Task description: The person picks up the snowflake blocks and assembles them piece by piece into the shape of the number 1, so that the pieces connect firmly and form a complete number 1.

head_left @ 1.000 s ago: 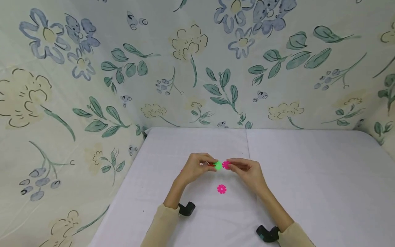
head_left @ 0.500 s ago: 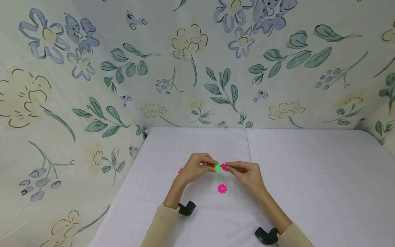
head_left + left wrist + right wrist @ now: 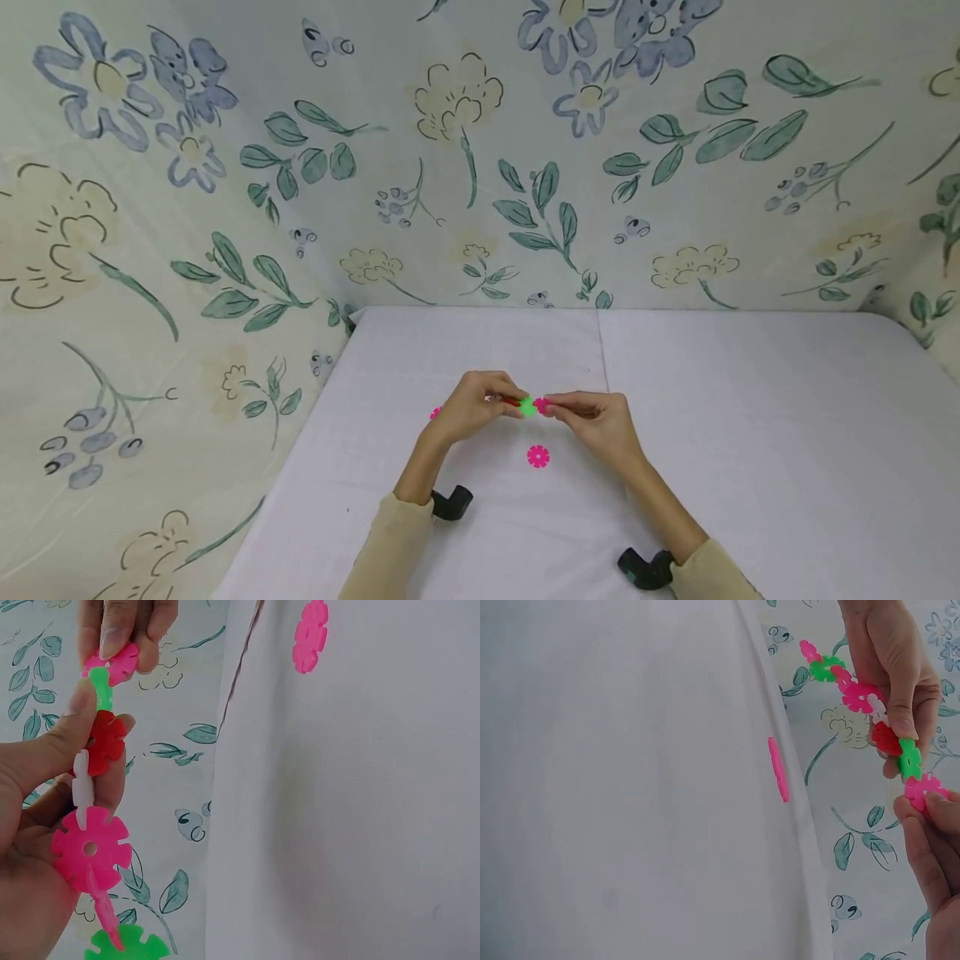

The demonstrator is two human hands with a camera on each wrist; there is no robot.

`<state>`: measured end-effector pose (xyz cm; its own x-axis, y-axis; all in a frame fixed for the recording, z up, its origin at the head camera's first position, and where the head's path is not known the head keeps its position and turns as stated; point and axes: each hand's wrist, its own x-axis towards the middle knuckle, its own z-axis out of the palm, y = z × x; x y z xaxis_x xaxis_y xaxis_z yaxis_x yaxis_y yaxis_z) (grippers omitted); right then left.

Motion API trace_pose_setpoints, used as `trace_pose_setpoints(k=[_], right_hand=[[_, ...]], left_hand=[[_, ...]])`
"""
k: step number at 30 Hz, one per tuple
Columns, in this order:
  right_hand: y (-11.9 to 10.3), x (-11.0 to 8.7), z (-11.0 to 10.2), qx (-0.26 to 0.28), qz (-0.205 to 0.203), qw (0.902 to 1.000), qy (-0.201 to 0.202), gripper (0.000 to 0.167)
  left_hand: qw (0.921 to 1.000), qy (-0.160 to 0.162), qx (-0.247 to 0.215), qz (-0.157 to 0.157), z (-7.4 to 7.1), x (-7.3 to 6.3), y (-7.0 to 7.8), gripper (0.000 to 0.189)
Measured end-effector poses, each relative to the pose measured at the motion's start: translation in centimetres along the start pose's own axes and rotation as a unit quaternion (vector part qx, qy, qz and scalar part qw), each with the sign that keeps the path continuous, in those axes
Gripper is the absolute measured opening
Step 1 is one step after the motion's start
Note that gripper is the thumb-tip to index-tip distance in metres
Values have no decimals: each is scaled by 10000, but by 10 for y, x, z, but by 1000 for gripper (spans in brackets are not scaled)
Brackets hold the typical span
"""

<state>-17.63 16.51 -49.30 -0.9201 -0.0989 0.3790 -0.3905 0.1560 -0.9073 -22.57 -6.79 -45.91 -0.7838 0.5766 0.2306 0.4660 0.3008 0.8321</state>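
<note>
My left hand (image 3: 472, 408) pinches a chain of notched plastic discs near its end, by the red disc (image 3: 108, 742) and the green disc (image 3: 527, 407). Below the thumb in the left wrist view, the chain runs on through a white disc (image 3: 82, 787), a pink disc (image 3: 109, 855) and a lower green disc (image 3: 127, 943). Between thumb and fingers my right hand (image 3: 603, 421) holds a pink disc (image 3: 925, 789). Its edge meets the green disc at the chain's end; how deep the notches sit in each other is hard to tell.
A loose pink disc (image 3: 538, 457) lies on the white-covered table (image 3: 750, 458), nearer me than the hands. Past the left wrist a bit of pink (image 3: 436, 412) shows. Flowered cloth (image 3: 480, 167) hangs behind the table. Black wrist cameras (image 3: 452, 503) sit below both hands.
My right hand has moved slightly left, bringing its pink disc from just apart to against the green disc. The left hand has hardly moved. A pink bit beside the left wrist shows more.
</note>
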Motion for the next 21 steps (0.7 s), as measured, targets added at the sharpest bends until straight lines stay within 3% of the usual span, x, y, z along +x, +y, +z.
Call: trace_pose_setpoints(k=[6, 13, 21], right_hand=[[0, 1, 2, 243, -251, 9991, 256, 19], [-6, 2, -5, 138, 2, 9991, -389, 18], [0, 3, -9, 245, 269, 9992, -177, 22]], left_hand=[[9996, 137, -235, -5, 0, 0, -1, 22], [9995, -216, -193, -89, -2, -2, 1, 22], [9996, -270, -17, -97, 0, 0, 2, 25]])
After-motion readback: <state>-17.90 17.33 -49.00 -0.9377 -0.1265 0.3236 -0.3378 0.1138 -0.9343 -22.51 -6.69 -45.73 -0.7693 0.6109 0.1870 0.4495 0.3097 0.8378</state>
